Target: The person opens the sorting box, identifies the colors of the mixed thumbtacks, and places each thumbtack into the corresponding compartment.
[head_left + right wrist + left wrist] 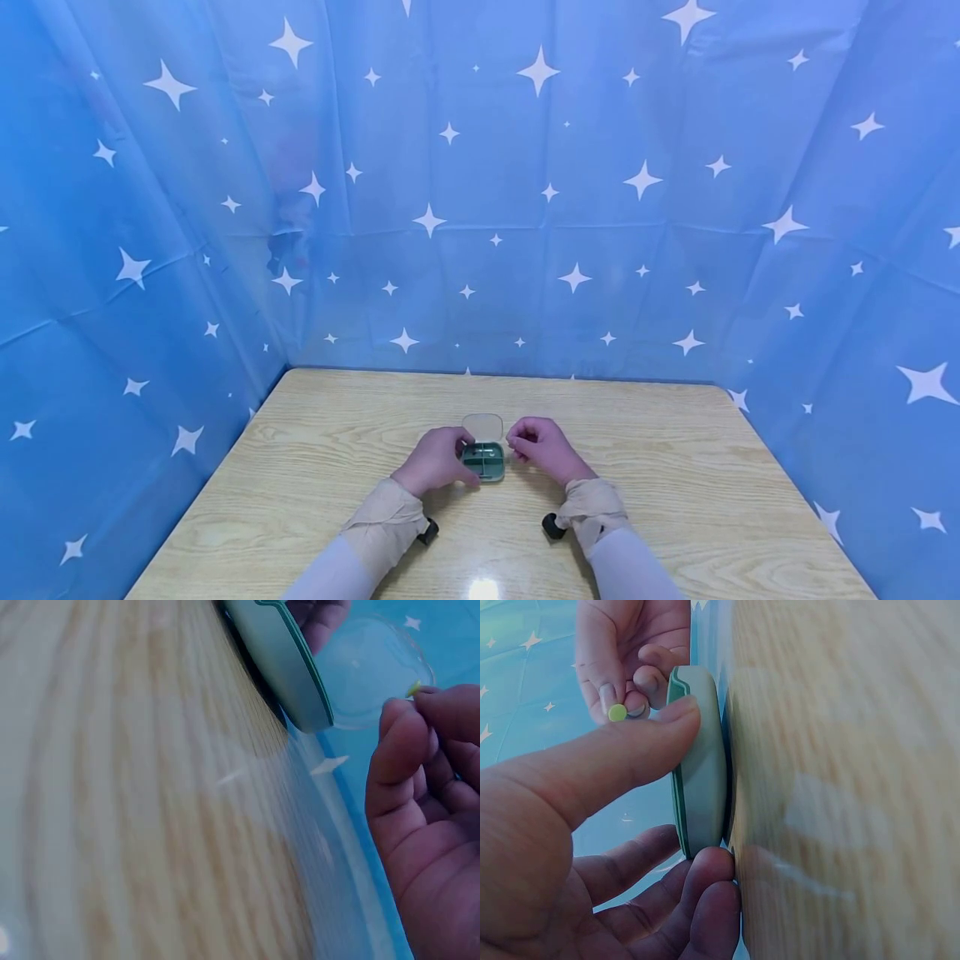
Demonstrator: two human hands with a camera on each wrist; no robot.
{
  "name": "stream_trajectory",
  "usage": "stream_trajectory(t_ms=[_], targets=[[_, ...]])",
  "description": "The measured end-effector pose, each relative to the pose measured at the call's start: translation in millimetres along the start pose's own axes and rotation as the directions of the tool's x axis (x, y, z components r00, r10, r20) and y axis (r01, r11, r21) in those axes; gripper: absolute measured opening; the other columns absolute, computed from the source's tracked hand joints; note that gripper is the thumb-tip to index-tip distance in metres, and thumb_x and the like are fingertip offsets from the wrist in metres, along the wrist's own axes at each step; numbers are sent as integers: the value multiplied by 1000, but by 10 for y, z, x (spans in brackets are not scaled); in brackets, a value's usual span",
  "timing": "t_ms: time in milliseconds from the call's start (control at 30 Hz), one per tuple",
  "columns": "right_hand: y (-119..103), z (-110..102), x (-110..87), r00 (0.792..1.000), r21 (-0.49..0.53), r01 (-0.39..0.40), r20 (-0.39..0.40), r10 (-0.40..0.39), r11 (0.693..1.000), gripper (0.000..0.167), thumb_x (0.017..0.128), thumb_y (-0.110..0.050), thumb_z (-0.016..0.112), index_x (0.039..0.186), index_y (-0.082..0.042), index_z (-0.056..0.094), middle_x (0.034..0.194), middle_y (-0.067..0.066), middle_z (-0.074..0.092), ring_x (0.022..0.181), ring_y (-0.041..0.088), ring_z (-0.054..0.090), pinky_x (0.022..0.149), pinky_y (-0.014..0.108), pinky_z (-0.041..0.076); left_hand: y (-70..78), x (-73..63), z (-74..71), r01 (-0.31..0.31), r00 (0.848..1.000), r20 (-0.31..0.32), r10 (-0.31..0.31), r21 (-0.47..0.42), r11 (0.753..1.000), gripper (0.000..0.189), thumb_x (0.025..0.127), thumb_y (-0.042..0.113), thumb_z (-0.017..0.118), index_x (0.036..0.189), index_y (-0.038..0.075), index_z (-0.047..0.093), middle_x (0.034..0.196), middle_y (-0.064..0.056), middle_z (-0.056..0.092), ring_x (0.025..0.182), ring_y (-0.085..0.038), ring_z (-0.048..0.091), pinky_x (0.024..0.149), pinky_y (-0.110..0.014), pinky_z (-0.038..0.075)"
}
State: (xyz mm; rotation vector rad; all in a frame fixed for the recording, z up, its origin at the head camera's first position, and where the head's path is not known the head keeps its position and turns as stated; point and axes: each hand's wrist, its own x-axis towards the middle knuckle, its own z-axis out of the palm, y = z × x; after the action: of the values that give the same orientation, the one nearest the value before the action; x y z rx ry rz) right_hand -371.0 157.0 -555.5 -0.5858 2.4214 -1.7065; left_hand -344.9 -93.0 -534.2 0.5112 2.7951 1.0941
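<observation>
A small green pill box (492, 469) with divided compartments sits on the table, its clear lid (483, 427) standing raised at the back. My left hand (437, 461) grips the box from its left side, thumb along the near wall and fingers at the far side. Just right of the box, my right hand (550, 450) pinches a small round yellow-green pill (617, 712) between thumb and index finger. The pill (413, 689) shows at those fingertips in the right wrist view too, overlapping the clear lid. Small pale spots show in the box's back compartments.
The light wood table (315, 467) ends at a blue curtain (480, 167) with white stars, which also rises at both sides. Each wrist wears a beige wrap with a black piece (553, 526) near it.
</observation>
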Motion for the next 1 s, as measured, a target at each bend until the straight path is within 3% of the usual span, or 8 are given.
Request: stream_trajectory(t_ms=[200, 767, 1000], targets=[[-33, 66, -2, 1000, -110, 7, 12, -6, 994, 11, 104, -10, 67, 99, -3, 73, 78, 3, 65, 68, 13, 61, 61, 25, 53, -4, 0, -4, -7, 1000, -3, 7, -3, 1000, 65, 64, 21, 101, 119, 3, 72, 103, -8, 74, 90, -17, 63, 88, -42, 55], [-138, 125, 1, 997, -301, 43, 68, -23, 953, 10, 100, -10, 70, 92, -11, 76, 77, -6, 65, 67, 7, 56, 62, 23, 48, -25, 21, 7, -8, 1000, -4, 8, 6, 1000, 64, 64, 22, 101, 118, 4, 73, 101, -6, 73, 88, -16, 62, 84, -40, 55], [-180, 143, -12, 997, -327, 50, 77, -26, 944, 10, 99, -10, 70, 91, -12, 76, 77, -7, 66, 65, 6, 55, 61, 24, 49, -22, 23, 6, -16, 1000, -7, 17, 18, 1000, 65, 64, 23, 101, 119, 4, 73, 102, -7, 74, 88, -16, 62, 83, -40, 55]])
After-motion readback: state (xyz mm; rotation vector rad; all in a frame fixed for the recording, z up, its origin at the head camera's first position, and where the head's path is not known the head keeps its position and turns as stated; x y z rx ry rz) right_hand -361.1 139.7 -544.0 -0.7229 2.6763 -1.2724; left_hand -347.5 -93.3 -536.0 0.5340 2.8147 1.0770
